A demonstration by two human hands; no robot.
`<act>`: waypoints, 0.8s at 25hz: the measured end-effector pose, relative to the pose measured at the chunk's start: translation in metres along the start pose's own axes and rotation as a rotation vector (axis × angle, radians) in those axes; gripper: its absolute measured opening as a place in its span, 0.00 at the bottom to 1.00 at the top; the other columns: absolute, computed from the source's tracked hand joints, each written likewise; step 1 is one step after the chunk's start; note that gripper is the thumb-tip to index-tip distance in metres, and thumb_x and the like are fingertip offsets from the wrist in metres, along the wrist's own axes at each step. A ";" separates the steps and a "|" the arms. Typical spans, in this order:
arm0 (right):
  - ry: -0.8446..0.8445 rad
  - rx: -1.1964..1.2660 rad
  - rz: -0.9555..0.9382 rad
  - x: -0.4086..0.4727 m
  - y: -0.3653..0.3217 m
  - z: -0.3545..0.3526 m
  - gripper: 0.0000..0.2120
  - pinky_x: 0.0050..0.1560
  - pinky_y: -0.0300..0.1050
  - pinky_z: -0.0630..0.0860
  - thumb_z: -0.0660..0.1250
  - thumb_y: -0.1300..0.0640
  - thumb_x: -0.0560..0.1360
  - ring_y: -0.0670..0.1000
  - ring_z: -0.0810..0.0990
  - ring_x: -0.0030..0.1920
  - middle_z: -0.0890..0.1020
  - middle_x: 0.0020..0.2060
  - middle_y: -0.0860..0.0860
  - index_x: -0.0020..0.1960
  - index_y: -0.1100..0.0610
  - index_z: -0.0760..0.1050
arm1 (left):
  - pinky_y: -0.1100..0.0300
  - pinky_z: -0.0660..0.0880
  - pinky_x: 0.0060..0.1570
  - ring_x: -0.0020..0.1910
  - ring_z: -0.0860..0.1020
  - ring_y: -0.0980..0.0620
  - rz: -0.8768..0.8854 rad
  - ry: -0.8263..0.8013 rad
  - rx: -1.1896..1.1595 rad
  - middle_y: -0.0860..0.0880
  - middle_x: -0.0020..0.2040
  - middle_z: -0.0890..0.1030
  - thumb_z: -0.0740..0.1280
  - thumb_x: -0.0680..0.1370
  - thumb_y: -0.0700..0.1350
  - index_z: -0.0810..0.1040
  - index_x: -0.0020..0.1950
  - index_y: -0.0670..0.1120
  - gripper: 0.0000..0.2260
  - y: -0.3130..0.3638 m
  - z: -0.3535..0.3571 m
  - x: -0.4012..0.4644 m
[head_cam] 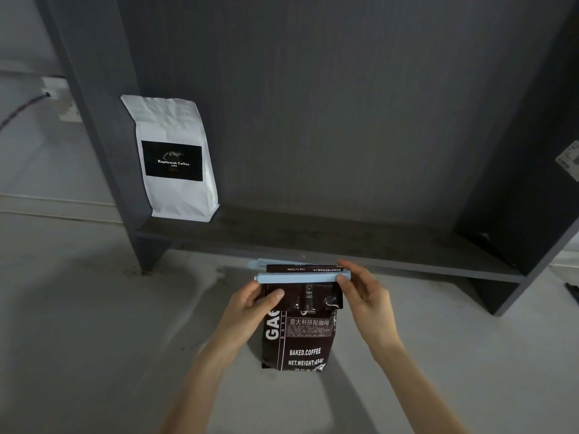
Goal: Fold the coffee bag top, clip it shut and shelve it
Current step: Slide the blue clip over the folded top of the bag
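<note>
A dark brown coffee bag [299, 339] with white lettering stands on the grey floor in front of me, its top folded over. A pale blue bar clip [297, 278] lies across the fold, with its far arm showing behind the bag's top edge. My left hand [253, 303] grips the folded top at the left, thumb on the bag's front. My right hand [365, 292] pinches the clip's right end between thumb and fingers. The dark grey shelf board [329, 242] runs just beyond the bag.
A white coffee bag [175, 161] with a black label stands at the left end of the shelf, against the side panel [103, 136]. The unit's right panel [532, 183] closes the other end. A wall socket with a cable [56, 95] is at the far left.
</note>
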State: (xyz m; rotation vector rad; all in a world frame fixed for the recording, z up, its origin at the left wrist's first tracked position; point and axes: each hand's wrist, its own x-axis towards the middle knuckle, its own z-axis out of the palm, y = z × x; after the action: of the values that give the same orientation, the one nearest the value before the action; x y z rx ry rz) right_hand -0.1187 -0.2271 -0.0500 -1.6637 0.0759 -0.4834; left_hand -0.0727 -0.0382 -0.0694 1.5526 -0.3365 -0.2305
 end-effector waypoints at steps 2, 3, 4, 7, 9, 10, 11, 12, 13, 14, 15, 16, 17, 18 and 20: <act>0.005 0.015 -0.008 -0.001 0.001 0.001 0.13 0.34 0.29 0.76 0.62 0.62 0.74 0.38 0.80 0.38 0.81 0.39 0.47 0.46 0.43 0.74 | 0.78 0.71 0.38 0.47 0.79 0.67 -0.002 -0.002 0.012 0.68 0.44 0.82 0.67 0.72 0.45 0.77 0.48 0.58 0.08 0.001 0.000 -0.001; 0.005 0.006 -0.014 -0.001 0.001 0.001 0.14 0.34 0.29 0.76 0.62 0.62 0.74 0.38 0.80 0.38 0.81 0.39 0.46 0.46 0.42 0.74 | 0.78 0.71 0.38 0.47 0.79 0.67 -0.002 -0.004 0.016 0.69 0.44 0.82 0.67 0.72 0.45 0.77 0.47 0.58 0.08 0.001 0.001 -0.001; 0.004 -0.005 -0.021 0.000 0.001 0.001 0.14 0.35 0.28 0.76 0.62 0.62 0.74 0.38 0.80 0.38 0.81 0.39 0.46 0.46 0.42 0.74 | 0.78 0.71 0.38 0.47 0.79 0.67 -0.001 -0.006 0.014 0.69 0.44 0.82 0.67 0.72 0.45 0.77 0.47 0.58 0.08 0.002 0.001 -0.001; 0.005 -0.012 -0.026 0.000 0.004 0.000 0.14 0.35 0.27 0.75 0.62 0.63 0.74 0.37 0.80 0.38 0.81 0.39 0.46 0.46 0.43 0.74 | 0.79 0.71 0.39 0.48 0.78 0.69 0.025 0.007 -0.003 0.70 0.45 0.82 0.67 0.71 0.48 0.76 0.49 0.58 0.09 0.008 0.002 -0.002; 0.007 0.004 -0.021 0.000 0.005 -0.002 0.12 0.35 0.26 0.74 0.62 0.63 0.74 0.37 0.80 0.38 0.81 0.39 0.46 0.48 0.46 0.75 | 0.79 0.71 0.41 0.49 0.77 0.69 0.066 0.036 -0.006 0.70 0.47 0.81 0.66 0.68 0.53 0.75 0.51 0.59 0.12 0.013 0.002 -0.004; 0.006 0.012 -0.018 0.001 0.005 -0.003 0.11 0.35 0.26 0.74 0.62 0.63 0.74 0.37 0.80 0.39 0.81 0.39 0.46 0.49 0.48 0.76 | 0.79 0.71 0.41 0.49 0.77 0.69 0.074 0.048 -0.004 0.70 0.47 0.81 0.66 0.67 0.55 0.74 0.52 0.60 0.13 0.014 0.003 -0.004; 0.007 0.013 -0.020 0.001 0.005 -0.003 0.11 0.35 0.25 0.73 0.62 0.63 0.74 0.36 0.80 0.39 0.81 0.39 0.45 0.49 0.49 0.76 | 0.78 0.71 0.42 0.50 0.77 0.69 0.075 0.052 0.005 0.70 0.47 0.81 0.65 0.67 0.56 0.74 0.52 0.60 0.14 0.015 0.003 -0.004; 0.008 0.008 -0.026 0.001 0.005 -0.004 0.11 0.35 0.24 0.73 0.62 0.64 0.74 0.35 0.80 0.38 0.81 0.39 0.45 0.49 0.48 0.76 | 0.76 0.73 0.43 0.50 0.77 0.68 0.076 0.053 0.019 0.69 0.48 0.81 0.65 0.66 0.58 0.74 0.52 0.60 0.15 0.015 0.003 -0.004; 0.009 0.000 -0.033 0.000 0.004 -0.004 0.13 0.36 0.24 0.73 0.62 0.64 0.74 0.35 0.79 0.38 0.81 0.39 0.45 0.48 0.46 0.75 | 0.73 0.73 0.45 0.51 0.77 0.67 0.076 0.054 0.031 0.67 0.48 0.81 0.64 0.66 0.59 0.74 0.53 0.60 0.16 0.014 0.004 -0.004; 0.007 -0.006 -0.036 0.000 0.003 -0.005 0.14 0.36 0.24 0.72 0.62 0.64 0.74 0.35 0.79 0.38 0.81 0.39 0.45 0.46 0.44 0.75 | 0.69 0.73 0.47 0.52 0.78 0.65 0.076 0.062 0.033 0.64 0.49 0.82 0.63 0.66 0.60 0.73 0.55 0.59 0.18 0.013 0.003 -0.004; 0.005 -0.013 -0.036 0.000 0.003 -0.005 0.15 0.36 0.24 0.72 0.62 0.64 0.74 0.35 0.79 0.39 0.81 0.39 0.45 0.46 0.43 0.74 | 0.66 0.72 0.50 0.52 0.78 0.64 0.078 0.078 0.027 0.62 0.49 0.82 0.63 0.66 0.61 0.73 0.57 0.59 0.20 0.013 0.003 -0.004; 0.003 -0.021 -0.037 0.000 0.003 -0.005 0.15 0.37 0.23 0.72 0.62 0.64 0.74 0.35 0.79 0.39 0.81 0.40 0.45 0.46 0.42 0.74 | 0.65 0.72 0.52 0.53 0.77 0.64 0.081 0.095 0.022 0.60 0.51 0.82 0.62 0.66 0.61 0.72 0.59 0.59 0.22 0.012 0.002 -0.004; 0.003 -0.028 -0.038 0.000 0.003 -0.006 0.15 0.37 0.23 0.72 0.63 0.63 0.74 0.35 0.79 0.39 0.81 0.39 0.45 0.45 0.42 0.74 | 0.65 0.73 0.52 0.53 0.77 0.64 0.087 0.107 0.026 0.59 0.51 0.82 0.62 0.66 0.61 0.72 0.59 0.59 0.22 0.012 0.001 -0.004; 0.002 -0.036 -0.038 0.000 0.003 -0.007 0.14 0.37 0.24 0.72 0.63 0.63 0.74 0.35 0.79 0.39 0.81 0.39 0.45 0.46 0.42 0.74 | 0.68 0.73 0.51 0.52 0.78 0.64 0.094 0.112 0.036 0.59 0.50 0.83 0.62 0.67 0.61 0.73 0.57 0.60 0.20 0.012 0.001 -0.004; 0.005 -0.050 -0.042 0.001 0.003 -0.008 0.12 0.37 0.24 0.72 0.63 0.63 0.74 0.35 0.79 0.38 0.80 0.38 0.45 0.48 0.45 0.75 | 0.75 0.73 0.44 0.49 0.79 0.65 0.097 0.113 0.051 0.63 0.46 0.83 0.62 0.67 0.60 0.75 0.52 0.60 0.15 0.012 0.002 -0.004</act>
State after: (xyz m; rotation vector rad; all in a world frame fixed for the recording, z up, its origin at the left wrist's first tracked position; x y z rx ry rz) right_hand -0.1202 -0.2348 -0.0518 -1.7156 0.0573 -0.5209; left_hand -0.0780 -0.0382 -0.0581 1.5879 -0.3294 -0.0586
